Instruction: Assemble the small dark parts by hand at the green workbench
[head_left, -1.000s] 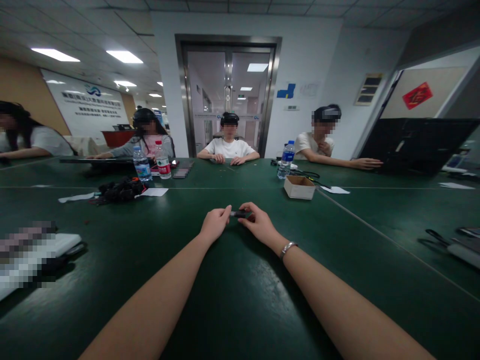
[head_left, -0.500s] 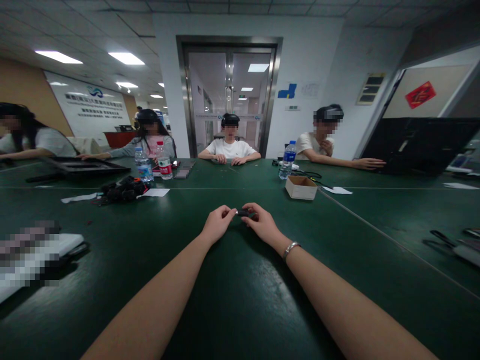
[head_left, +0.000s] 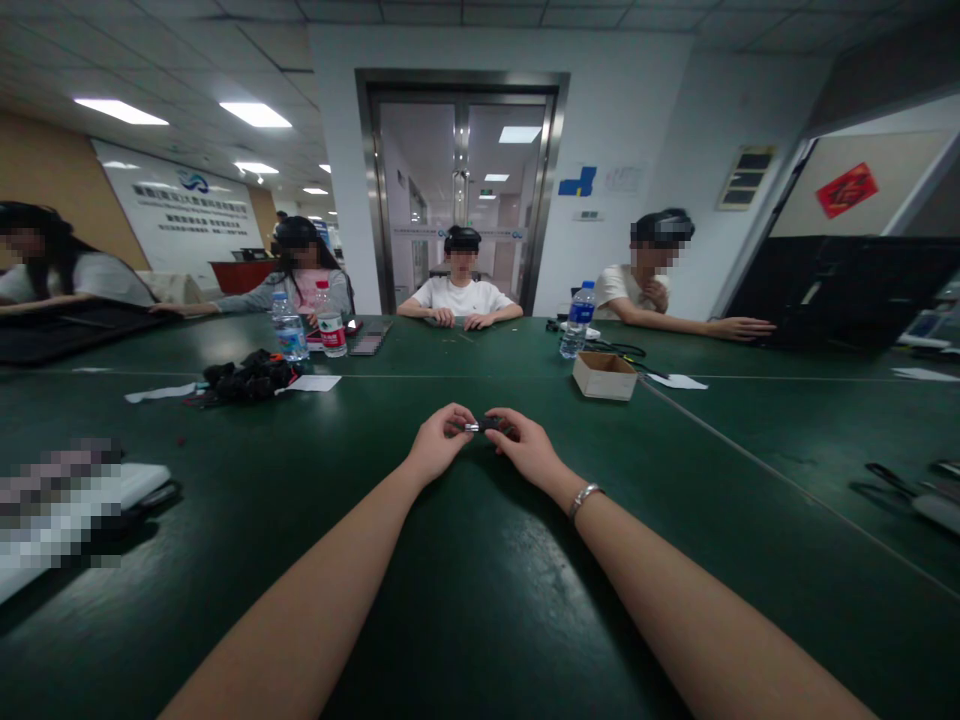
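The left hand (head_left: 440, 441) and right hand (head_left: 523, 445) extend forward over the green tabletop (head_left: 480, 560), forearms converging from the lower corners of the view. The hands face each other, close together but separated by a small gap. Each hand has its thumb and fingers bent toward a small device (head_left: 486, 426) located between them. The right hand is closed on the dark end of the device, thumb below and index finger above. The left hand is pinched at the bright end; its fingertips are at the metal part. A metal bracelet (head_left: 583, 501) encircles the right wrist.

The device is short, slim and roughly cylindrical. The end toward the left hand is silver and shiny; the end toward the right hand is black and partly covered by the fingers. The device lies approximately level, crosswise between the hands. Finer detail is too small to read.

Beyond the right hand, to its right, is an open box (head_left: 604, 377), with a blue-capped bottle (head_left: 578, 320) upright behind it. Beyond the left hand, to its left, are a black bundle (head_left: 251, 378) and a red-capped bottle (head_left: 330, 320). A seated person (head_left: 461, 280) faces the hands from the far side.
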